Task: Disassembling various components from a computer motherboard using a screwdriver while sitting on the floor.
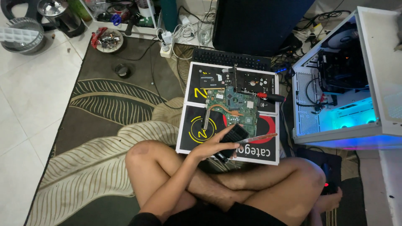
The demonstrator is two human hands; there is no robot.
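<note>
A black finned heatsink (233, 134) rests in the left hand (215, 146), fingers curled around it. The right hand is out of sight. It is ribbed and rectangular, above a green circuit board (234, 106).

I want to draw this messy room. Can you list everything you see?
Circuit board: one, green, on the flat box.
Flat box: one, black and white, on the rug.
Screwdriver: one, red-handled, beside the board.
Keyboard: one, black, behind the box.
Computer case: one, white, glowing blue, right.
Rug: one, brown, leaf pattern.
Bowl: one, small parts inside, top left.
Black part: one, in left hand.
Left hand: one, holding it.
Legs: two, crossed.
</note>
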